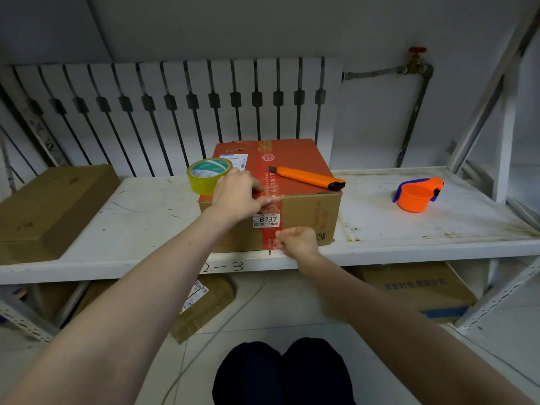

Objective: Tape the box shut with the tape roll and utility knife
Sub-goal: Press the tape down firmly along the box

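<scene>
Pressing thin, clingy tape onto the stiff box (304,213), left hand (238,197) lies flat, right hand (296,241) pinches the tape's lower end

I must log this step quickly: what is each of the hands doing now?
Left hand: fingers pressing on the box at its top front edge, holding nothing.
Right hand: fingers curled against the box front, low; whether it pinches anything cannot be told.

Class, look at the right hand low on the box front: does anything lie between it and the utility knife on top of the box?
Nothing visible does. The utility knife lies bare on the box top, up and behind the right hand; the left hand and tape roll sit off to the left.
</scene>
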A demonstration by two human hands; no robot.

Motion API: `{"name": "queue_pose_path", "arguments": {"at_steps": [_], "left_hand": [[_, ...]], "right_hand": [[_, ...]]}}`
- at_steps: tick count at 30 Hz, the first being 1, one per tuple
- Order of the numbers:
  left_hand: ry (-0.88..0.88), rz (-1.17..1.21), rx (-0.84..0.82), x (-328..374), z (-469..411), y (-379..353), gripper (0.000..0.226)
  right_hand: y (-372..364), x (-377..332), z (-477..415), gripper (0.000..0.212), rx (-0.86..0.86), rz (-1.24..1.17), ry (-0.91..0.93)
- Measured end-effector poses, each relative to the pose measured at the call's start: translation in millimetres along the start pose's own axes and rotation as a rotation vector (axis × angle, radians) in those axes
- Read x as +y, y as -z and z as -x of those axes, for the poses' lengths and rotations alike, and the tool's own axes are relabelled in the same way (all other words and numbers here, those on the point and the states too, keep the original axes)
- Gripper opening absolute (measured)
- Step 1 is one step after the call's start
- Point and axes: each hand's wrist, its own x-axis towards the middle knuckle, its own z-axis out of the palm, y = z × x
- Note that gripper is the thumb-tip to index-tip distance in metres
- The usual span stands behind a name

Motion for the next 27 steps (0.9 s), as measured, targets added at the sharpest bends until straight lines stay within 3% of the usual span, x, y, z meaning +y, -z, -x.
{"name": "queue_pose_path", "arguments": {"at_steps": [5,9,15,22,27], "left_hand": [[-0.063,-0.022,0.01,0,4,1,0.04],[-0.093,-0.032,0.017,-4,11,0,0.045],[-0.086,-0.044,0.078,-7,23,-13,0.046],[-0.103,-0.051,0.09,-8,27,-17,0.049],[-0.123,-0.069,0.053,-9,27,-16,0.055]], "right_hand": [[15,-41,15,0.01,0.174,0.541,0.652],[19,-61,2,0.006,0.255,0.765,0.959],[19,-50,-24,0.024,0.197,0.971,1.122],[23,-41,-35,0.035,0.2,1.01,1.197],[22,-37,-34,0.056,0.216,1.152,1.198]]}}
